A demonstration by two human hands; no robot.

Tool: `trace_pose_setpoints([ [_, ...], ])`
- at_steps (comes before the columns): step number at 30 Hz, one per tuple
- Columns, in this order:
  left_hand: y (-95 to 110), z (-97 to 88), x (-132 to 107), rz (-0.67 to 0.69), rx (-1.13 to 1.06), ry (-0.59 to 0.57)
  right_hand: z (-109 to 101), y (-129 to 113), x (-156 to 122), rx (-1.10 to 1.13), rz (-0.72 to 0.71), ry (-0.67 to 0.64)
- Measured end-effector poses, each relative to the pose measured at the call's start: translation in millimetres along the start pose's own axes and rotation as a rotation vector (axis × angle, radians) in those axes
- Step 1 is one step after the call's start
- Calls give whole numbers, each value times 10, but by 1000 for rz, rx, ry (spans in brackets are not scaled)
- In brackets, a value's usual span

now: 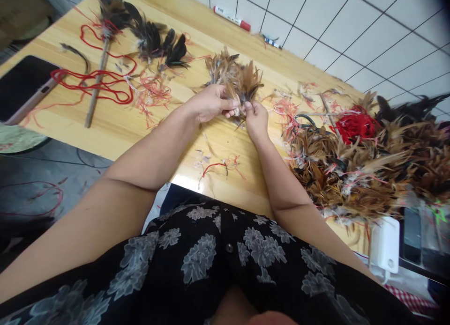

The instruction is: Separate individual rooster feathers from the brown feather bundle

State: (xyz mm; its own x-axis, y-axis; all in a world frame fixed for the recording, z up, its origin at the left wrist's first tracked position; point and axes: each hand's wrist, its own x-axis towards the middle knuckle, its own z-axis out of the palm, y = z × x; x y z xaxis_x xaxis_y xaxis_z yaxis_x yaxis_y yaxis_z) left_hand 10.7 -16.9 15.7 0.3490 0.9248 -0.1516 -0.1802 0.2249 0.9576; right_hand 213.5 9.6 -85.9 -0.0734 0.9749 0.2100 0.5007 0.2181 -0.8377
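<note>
Near the middle of the wooden table [176, 142], a bunch of brown feathers [225, 67] lies spread with its tips pointing away from me. My left hand [214, 102] is closed at its near end, thumb and fingers pinching feather quills. My right hand [256, 119] pinches more quills of the same bunch, close beside the left fingertips. To the left lies a stick [97, 88] with dark feathers tied at its far end. A loop of red cord [116, 98] lies across it. Black feathers [151, 39] rest between the stick and the bunch.
A large heap of brown feathers [351, 180] covers the right side, with a bundle of red string [356, 126] on it. A phone [28, 88] lies at the left edge. A red marker [232, 18] sits by the tiled wall [330, 30]. Red thread scraps [225, 166] lie before me.
</note>
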Motion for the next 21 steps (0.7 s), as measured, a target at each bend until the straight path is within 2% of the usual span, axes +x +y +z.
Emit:
trace_pose_setpoints([
  [3,-9,-10,16,11,-26,-5,2,21,3,-2,-25,3],
  [8,-162,-80,103,32,67,99,27,-51,-12,-87,-37,-30],
  [12,-260,-129,145,27,49,137,24,-158,-37,-96,-55,-64],
  [21,-190,-30,98,55,52,193,48,-220,-31,94,-22,-168],
])
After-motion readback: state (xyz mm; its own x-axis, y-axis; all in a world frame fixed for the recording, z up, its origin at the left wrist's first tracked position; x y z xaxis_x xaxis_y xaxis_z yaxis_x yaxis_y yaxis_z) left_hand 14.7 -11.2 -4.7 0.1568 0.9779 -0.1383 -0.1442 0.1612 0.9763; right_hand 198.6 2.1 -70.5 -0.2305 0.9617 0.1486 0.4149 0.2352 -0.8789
